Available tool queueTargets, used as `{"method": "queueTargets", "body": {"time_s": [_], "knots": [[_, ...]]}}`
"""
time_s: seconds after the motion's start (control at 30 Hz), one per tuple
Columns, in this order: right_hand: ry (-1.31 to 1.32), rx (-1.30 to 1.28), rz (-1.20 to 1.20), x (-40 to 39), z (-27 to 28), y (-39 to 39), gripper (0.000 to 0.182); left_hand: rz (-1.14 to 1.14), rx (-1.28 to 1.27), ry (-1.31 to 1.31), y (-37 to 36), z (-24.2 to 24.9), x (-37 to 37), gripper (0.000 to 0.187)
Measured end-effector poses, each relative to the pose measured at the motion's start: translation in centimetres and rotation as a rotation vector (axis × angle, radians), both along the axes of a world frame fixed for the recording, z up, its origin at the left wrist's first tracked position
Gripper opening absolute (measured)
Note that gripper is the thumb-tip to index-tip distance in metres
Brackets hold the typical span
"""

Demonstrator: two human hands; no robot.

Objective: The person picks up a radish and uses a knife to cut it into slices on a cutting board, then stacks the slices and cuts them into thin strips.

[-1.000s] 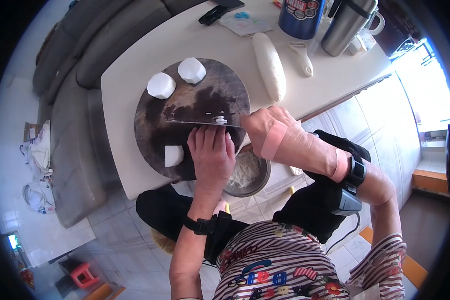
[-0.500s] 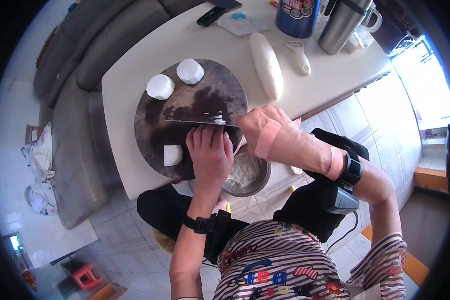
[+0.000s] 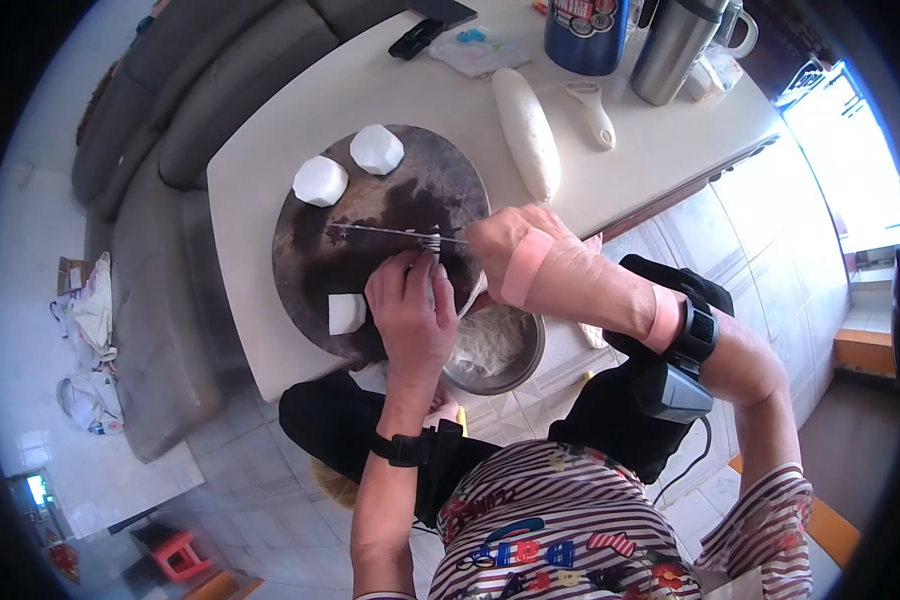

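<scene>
My right hand [image 3: 518,245] is wrapped round the handle of a kitchen knife [image 3: 390,233], its thin blade seen nearly edge-on across the round wooden cutting board [image 3: 305,255]. Just on the near side of the blade, my left hand [image 3: 410,300] has its fingers bent over a small stack of cut white radish [image 3: 433,245], mostly hidden by the fingertips. A white radish chunk [image 3: 347,314] lies left of that hand. Two peeled radish chunks, one at the left [image 3: 320,181] and one at the back [image 3: 377,149], sit toward the far side of the board.
A metal bowl [image 3: 532,372] of radish shreds is below the table edge, near my knees. On the table [image 3: 245,210] lie a whole white radish [image 3: 526,135] and a peeler [image 3: 592,115]. Behind them stand a blue container [image 3: 585,40] and a steel thermos [image 3: 673,55].
The knife blade has shifted slightly away from my left fingers, and its left end now sits higher in view. My left fingers have bunched closer together around the cut radish.
</scene>
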State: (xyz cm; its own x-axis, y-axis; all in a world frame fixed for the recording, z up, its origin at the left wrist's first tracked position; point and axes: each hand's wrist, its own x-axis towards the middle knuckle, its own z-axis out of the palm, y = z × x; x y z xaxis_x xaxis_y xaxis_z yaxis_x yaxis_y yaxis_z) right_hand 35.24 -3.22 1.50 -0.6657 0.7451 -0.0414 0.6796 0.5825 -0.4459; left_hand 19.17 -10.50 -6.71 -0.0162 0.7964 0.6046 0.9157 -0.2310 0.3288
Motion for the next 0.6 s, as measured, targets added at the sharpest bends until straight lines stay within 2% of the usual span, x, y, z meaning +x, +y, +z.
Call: {"method": "queueTargets", "body": {"time_s": [0.2,0.3,0.43,0.5,0.6], "knots": [[0.021,0.031,0.015,0.9,0.2,0.3,0.007,0.030,0.063,-0.194,-0.4,0.4,-0.1,0.014],[-0.057,0.006,-0.020,1.2,0.1,0.4,0.011,-0.035,0.012,-0.189,-0.5,1.1,-0.3,0.014],[0.030,0.075,0.009,2.0,-0.3,0.1,0.009,-0.104,-0.029,-0.106,-0.8,1.3,-0.4,0.017],[0.003,0.070,0.010,2.1,0.0,-0.1,0.009,-0.131,-0.053,0.028,-0.9,1.2,-0.5,0.020],[0.037,0.116,-0.027,2.5,-0.3,0.0,0.008,-0.133,-0.068,0.056,-1.1,0.4,-0.8,0.022]]}}
